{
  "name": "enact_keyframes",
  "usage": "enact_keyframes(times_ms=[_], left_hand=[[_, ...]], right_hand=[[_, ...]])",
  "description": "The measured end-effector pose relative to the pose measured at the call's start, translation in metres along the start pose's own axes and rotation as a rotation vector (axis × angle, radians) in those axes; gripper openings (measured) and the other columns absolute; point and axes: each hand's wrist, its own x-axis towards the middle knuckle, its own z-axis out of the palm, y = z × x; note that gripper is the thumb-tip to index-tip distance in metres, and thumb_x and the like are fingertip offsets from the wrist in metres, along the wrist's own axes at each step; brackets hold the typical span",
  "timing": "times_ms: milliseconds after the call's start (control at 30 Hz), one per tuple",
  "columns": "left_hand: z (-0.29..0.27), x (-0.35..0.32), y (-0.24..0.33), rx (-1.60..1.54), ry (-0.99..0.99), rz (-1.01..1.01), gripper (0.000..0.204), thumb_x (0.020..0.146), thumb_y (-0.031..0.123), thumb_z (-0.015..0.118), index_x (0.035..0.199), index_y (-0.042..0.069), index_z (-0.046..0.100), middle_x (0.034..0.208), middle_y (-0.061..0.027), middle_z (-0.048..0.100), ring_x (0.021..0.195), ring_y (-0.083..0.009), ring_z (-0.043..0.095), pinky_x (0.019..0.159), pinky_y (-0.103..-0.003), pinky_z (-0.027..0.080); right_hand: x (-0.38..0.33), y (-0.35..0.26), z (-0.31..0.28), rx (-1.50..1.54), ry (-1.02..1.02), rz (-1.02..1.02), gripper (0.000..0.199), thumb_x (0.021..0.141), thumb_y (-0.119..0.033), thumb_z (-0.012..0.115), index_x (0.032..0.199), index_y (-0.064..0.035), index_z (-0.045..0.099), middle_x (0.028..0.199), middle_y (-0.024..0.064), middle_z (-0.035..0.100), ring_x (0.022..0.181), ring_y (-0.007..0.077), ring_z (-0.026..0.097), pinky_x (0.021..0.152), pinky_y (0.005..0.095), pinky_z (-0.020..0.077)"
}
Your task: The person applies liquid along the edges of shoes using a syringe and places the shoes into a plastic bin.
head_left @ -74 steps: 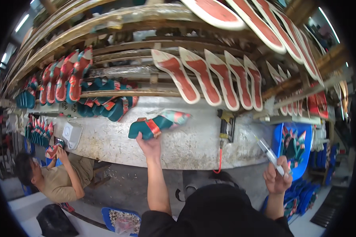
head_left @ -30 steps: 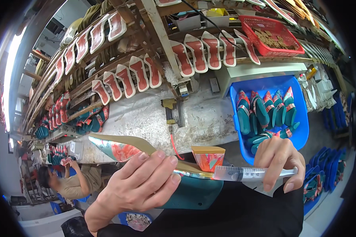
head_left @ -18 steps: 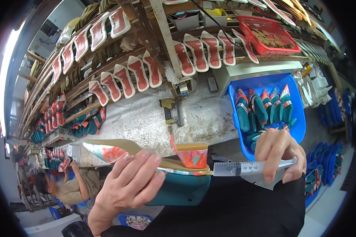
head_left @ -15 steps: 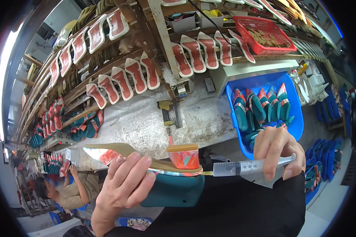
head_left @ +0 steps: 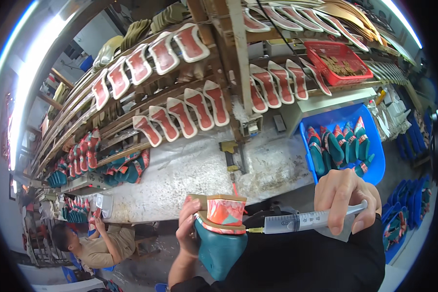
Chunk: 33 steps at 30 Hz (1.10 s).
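Observation:
A shoe on a teal last (head_left: 221, 255) is in my left hand (head_left: 187, 228), sole side up. Its block heel (head_left: 226, 210), covered in a red floral pattern, points upward with a tan piece on top. My left fingers wrap round the sole on the far left side of the heel. A clear syringe (head_left: 297, 222) lies level in my right hand (head_left: 348, 199), the plunger end between thumb and fingers. The yellow-based needle of the syringe reaches the edge where the heel seat meets the last; exact contact is too small to tell.
A blue bin (head_left: 377, 160) of lasted shoes stands at the right. Behind the metal-topped bench (head_left: 180, 180), wooden racks hold red-and-white insoles (head_left: 182, 117). A red basket (head_left: 348, 78) sits on the rack. At lower left, another person (head_left: 100, 246) works seated.
My left hand has turned the shoe, so its toe no longer extends to the left and the heel end faces the syringe. The whole view has shifted, with the racks further right.

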Motion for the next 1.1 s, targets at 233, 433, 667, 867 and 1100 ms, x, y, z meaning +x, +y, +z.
enact_keyframes(times_ms=[233, 433, 667, 867, 1100], left_hand=[[-0.019, -0.057, 0.004, -0.442, -0.049, -0.618, 0.063, 0.079, 0.015, 0.08, 0.132, 0.006, 0.046, 0.131, -0.0189, 0.056, 0.119, -0.0337, 0.058, 0.107, -0.052, 0.043], [0.001, -0.073, 0.014, -0.776, 0.077, -0.8, 0.05, 0.079, 0.016, 0.079, 0.123, 0.003, 0.06, 0.129, -0.0139, 0.06, 0.122, -0.0294, 0.056, 0.108, -0.046, 0.04], [0.003, -0.036, 0.013, -1.0, 0.275, -0.689, 0.059, 0.077, 0.016, 0.08, 0.13, 0.002, 0.058, 0.138, -0.0129, 0.054, 0.129, -0.0285, 0.049, 0.112, -0.045, 0.034], [0.003, -0.017, 0.014, -1.234, 0.303, -0.746, 0.105, 0.063, 0.021, 0.076, 0.155, 0.01, 0.026, 0.151, -0.0111, 0.037, 0.143, -0.0314, 0.034, 0.116, -0.051, 0.035], [0.001, -0.011, 0.007, -1.335, 0.302, -0.825, 0.106, 0.059, 0.02, 0.07, 0.154, 0.009, 0.027, 0.151, -0.0129, 0.039, 0.142, -0.0326, 0.037, 0.116, -0.051, 0.035]], right_hand=[[0.033, 0.029, 0.014, -0.063, 0.017, -0.031, 0.029, 0.076, -0.006, 0.075, 0.1, 0.0076, 0.071, 0.084, 0.0151, 0.072, 0.051, 0.019, 0.058, 0.044, 0.0289, 0.0421], [0.058, 0.058, 0.025, -0.158, 0.067, -0.064, 0.028, 0.076, -0.008, 0.075, 0.099, 0.0064, 0.071, 0.083, 0.0133, 0.072, 0.051, 0.0192, 0.058, 0.045, 0.0288, 0.0427], [0.068, 0.084, 0.021, -0.26, 0.097, -0.049, 0.029, 0.075, -0.012, 0.074, 0.099, 0.0043, 0.071, 0.085, 0.0109, 0.072, 0.052, 0.0186, 0.058, 0.046, 0.0286, 0.0431], [0.068, 0.092, 0.023, -0.321, 0.128, -0.015, 0.03, 0.074, -0.011, 0.075, 0.1, 0.0043, 0.071, 0.085, 0.0105, 0.072, 0.052, 0.0182, 0.059, 0.046, 0.028, 0.0431], [0.063, 0.097, 0.025, -0.359, 0.164, 0.025, 0.031, 0.074, -0.011, 0.075, 0.101, 0.0041, 0.071, 0.086, 0.0101, 0.072, 0.052, 0.0183, 0.06, 0.046, 0.0283, 0.0433]])
